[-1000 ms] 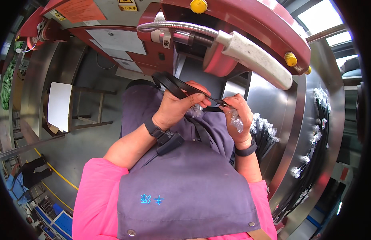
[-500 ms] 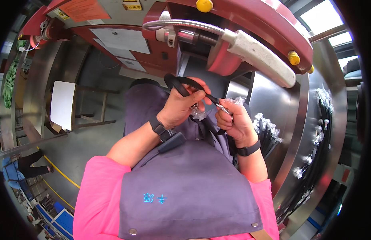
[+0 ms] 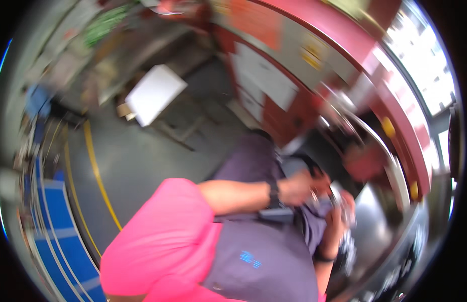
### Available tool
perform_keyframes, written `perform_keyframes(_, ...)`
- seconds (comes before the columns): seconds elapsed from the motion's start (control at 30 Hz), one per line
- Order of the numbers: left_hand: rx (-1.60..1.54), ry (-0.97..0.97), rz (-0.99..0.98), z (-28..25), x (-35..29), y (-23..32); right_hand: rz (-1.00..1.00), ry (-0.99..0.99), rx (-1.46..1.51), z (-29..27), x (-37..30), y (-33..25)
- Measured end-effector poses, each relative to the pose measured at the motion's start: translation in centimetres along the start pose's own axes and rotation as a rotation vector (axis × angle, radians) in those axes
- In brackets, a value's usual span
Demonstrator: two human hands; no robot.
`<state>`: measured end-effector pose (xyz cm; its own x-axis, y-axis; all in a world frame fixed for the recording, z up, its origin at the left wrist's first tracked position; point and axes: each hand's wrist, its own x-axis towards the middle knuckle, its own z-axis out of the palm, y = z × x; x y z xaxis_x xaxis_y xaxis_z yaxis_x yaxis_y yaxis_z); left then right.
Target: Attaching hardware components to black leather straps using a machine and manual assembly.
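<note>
Motion smears the view, and both my hands are close together over my lap at the right of centre. Closed fingers of my left hand [image 3: 296, 189] grip a thin black strap [image 3: 310, 163], whose loop rises above that hand. Just to the right, my right hand [image 3: 338, 215] is closed around the other part of the strap, beside crumpled clear plastic wrap [image 3: 350, 217]. What the fingertips do exactly is blurred.
A red machine [image 3: 294, 121] stands in front of me, with a pale handle [image 3: 398, 183] at right. Metal trays with plastic-wrapped black pieces [image 3: 392, 277] lie at lower right. Left are a white-topped stool [image 3: 155, 94], yellow floor lines [image 3: 100, 173] and a blue surface [image 3: 62, 219].
My view has swung left, so the machine, stool and hands appear further right. Both hands stay together at the strap.
</note>
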<state>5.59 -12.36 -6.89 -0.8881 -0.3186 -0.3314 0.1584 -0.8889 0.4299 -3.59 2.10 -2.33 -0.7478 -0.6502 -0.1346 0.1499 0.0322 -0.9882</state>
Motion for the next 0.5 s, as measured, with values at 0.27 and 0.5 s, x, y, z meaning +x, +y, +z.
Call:
perform_keyframes(0.27, -0.029, 0.014, -0.309, -1.1, 1.1, -3.9, -0.710, -0.194, -0.719, -4.5, 1.8, 6.3)
perform_keyframes(0.5, 0.222, -0.058, -0.392, -0.4, 0.2, -3.2, -0.780, -0.132, -0.882, 1.5, -0.5, 0.5)
